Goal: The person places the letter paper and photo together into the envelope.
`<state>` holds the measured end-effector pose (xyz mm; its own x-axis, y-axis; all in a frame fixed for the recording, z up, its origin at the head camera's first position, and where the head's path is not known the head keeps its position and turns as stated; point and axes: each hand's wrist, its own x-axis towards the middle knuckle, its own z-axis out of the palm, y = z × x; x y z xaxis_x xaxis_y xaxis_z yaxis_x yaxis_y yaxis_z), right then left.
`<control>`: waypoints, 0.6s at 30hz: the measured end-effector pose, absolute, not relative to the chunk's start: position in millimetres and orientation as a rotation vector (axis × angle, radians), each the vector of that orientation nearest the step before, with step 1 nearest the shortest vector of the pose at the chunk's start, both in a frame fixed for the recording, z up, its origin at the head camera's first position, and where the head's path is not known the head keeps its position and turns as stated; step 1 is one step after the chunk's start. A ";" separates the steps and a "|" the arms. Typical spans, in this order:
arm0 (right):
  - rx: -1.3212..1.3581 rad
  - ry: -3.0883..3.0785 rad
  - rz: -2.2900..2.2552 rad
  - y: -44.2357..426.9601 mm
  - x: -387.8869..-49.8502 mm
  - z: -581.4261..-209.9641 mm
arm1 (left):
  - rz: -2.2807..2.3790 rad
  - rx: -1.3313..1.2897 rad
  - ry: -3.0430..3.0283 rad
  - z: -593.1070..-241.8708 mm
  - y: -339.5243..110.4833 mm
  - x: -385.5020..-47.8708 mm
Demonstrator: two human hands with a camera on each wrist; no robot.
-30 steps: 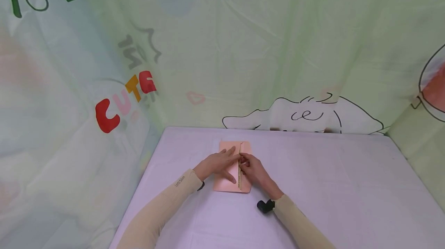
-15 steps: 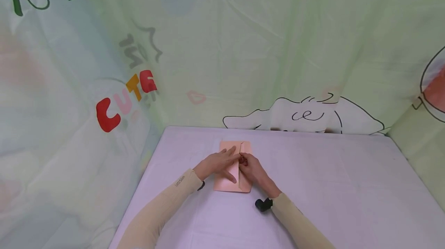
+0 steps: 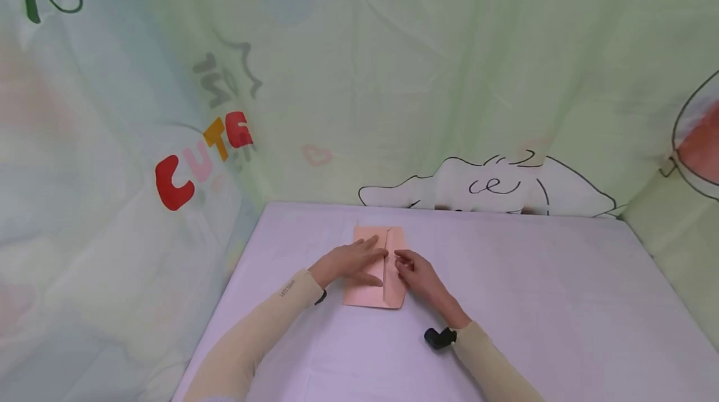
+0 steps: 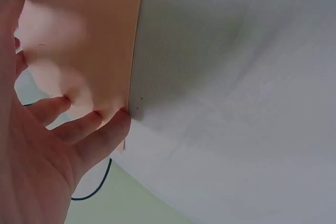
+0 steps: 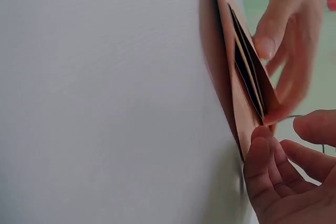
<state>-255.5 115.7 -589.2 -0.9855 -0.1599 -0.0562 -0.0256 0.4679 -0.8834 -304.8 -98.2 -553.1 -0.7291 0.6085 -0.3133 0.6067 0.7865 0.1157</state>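
Note:
A pink envelope (image 3: 365, 297) lies on the table with a lengthwise slit between its front and its right-hand flap. Fingers spread, my left hand (image 3: 349, 263) presses the envelope's front. In the left wrist view its fingertips rest on the pink paper (image 4: 100, 19). Just over the right flap hovers my right hand (image 3: 421, 274), its fingers loosely bent and its thumb apart from them. Nothing shows between those fingers in the right wrist view. That view looks into the gaping slit, where thin dark-edged layers (image 5: 248, 69) stand inside; what they are cannot be told.
A pale lilac cloth covers the table (image 3: 533, 302). Behind it hangs a printed curtain (image 3: 393, 77) with cartoon drawings, and another stretch of it runs along the left side. A black wrist camera (image 3: 440, 338) sits on my right wrist.
A narrow patterned strip showing along the slit has gone from sight. My right hand has drawn back from the slit to the right. The left hand stays nearly in place.

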 end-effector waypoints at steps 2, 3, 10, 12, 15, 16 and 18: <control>-0.119 2.575 -1.545 126.6 -250.3 -589.1 | -0.001 0.953 2.652 -555.7 -98.0 -305.9; -0.106 2.581 -1.538 132.6 -248.1 -589.6 | -0.017 0.971 2.660 -557.8 -97.7 -306.3; -0.038 2.654 -1.479 179.0 -239.7 -591.6 | -0.149 1.025 2.775 -569.6 -95.0 -306.0; -0.035 2.676 -1.459 191.5 -238.1 -593.1 | -0.156 0.997 2.805 -573.6 -95.7 -305.0; -0.044 2.723 -1.404 209.1 -237.5 -595.0 | -0.148 0.967 2.844 -581.9 -98.0 -305.7; -0.054 2.751 -1.372 214.5 -238.0 -594.7 | -0.139 0.967 2.856 -583.9 -98.7 -305.7; -0.090 2.827 -1.288 224.5 -240.2 -593.4 | -0.136 0.979 2.886 -586.1 -99.9 -305.2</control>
<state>-240.2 224.5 -593.4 -0.9977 -0.0669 -0.0069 -0.0387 0.6550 -0.7546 -305.2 -99.9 -586.1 -0.7904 0.6017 -0.1151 0.6099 0.7906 -0.0549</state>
